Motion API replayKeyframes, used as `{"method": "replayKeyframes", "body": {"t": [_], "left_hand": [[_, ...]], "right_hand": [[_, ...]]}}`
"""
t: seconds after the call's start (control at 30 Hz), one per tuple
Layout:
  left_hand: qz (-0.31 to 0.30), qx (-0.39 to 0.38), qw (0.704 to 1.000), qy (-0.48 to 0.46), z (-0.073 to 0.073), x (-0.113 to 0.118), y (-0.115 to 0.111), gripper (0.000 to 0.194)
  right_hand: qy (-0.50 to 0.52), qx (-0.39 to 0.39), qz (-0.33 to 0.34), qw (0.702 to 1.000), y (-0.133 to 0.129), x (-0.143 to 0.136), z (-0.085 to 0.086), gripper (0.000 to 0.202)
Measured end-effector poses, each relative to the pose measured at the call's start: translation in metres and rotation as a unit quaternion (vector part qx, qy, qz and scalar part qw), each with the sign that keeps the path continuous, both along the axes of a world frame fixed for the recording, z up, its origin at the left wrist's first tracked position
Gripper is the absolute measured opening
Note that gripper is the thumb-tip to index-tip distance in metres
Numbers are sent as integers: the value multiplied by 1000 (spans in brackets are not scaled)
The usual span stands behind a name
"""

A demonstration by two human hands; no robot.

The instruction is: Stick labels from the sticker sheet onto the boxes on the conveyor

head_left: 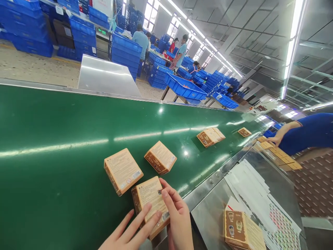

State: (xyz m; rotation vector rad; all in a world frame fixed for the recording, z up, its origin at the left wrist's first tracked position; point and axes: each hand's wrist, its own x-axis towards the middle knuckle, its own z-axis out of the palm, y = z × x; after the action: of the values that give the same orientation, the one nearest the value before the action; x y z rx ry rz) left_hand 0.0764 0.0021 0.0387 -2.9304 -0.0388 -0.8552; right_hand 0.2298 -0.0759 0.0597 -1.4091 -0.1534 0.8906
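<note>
A small tan and brown cardboard box [145, 194] with printed text and a barcode is at the near edge of the green conveyor belt [65, 194]. My right hand [179, 218] grips its right side, the thumb over the top face beside a small dark sticker [159, 191]. My left hand [132, 229] lies across the box's near left part with fingers stretched and apart. Just beyond, two similar boxes rest on the belt, one box [123, 170] to the left and another box [161, 157] to the right.
Farther along the belt are more boxes [210, 136] and a single box [244, 132]. On the metal side table [208, 205] lie sticker sheets [260, 198] and a brown box [238, 227]. A co-worker's arm [283, 133] reaches over boxes at right. Blue crates [184, 86] stand behind the belt.
</note>
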Motion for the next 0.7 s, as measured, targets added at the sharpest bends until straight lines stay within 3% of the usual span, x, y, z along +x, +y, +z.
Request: {"method": "replayKeyframes", "body": {"t": [0.17, 0.37, 0.53, 0.7], "left_hand": [[-16, -96, 994, -56, 0, 14, -8, 43], [-45, -127, 989, -61, -2, 28, -9, 37], [-29, -140, 989, -38, -10, 33, -12, 24], [-47, -172, 984, 6, -16, 46, -15, 20]], "right_hand": [[-37, -2, -47, 998, -3, 1, 2, 37], [-77, -34, -58, 995, -4, 8, -1, 43], [-248, -117, -67, 959, -5, 15, 1, 38], [-290, -181, -60, 938, 2, 36, 8, 64]]}}
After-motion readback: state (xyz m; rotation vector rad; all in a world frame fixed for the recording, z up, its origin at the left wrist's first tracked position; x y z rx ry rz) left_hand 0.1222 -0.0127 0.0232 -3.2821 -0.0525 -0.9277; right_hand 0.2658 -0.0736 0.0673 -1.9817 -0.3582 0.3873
